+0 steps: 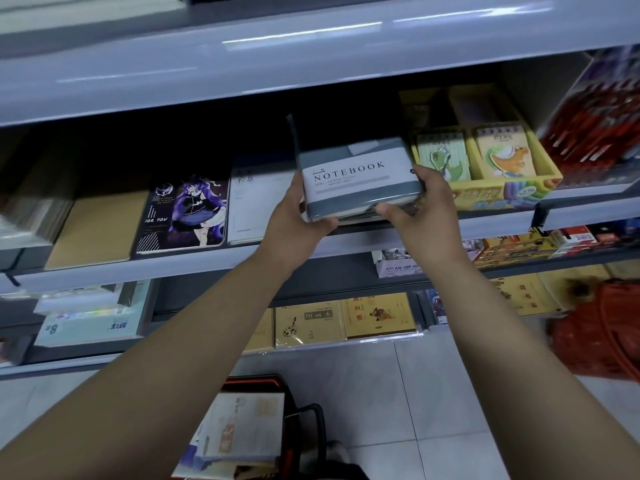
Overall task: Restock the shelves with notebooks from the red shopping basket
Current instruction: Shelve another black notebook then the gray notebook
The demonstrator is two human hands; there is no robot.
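Below, the red basket [277, 381] holds notebooks while both hands [363, 216] grip a grey notebook [356, 176].

Grey-banded notebook [356, 178] tilted at the shelf [346, 237] edge, red basket [263, 386] below.

The shelf edge [242, 60] is smooth, glossy painted metal. The grey notebook [356, 178] wears shiny clear plastic wrap over a matt paper band. The floor [433, 393] is smooth pale tile; the basket [602, 337] is red plastic mesh.
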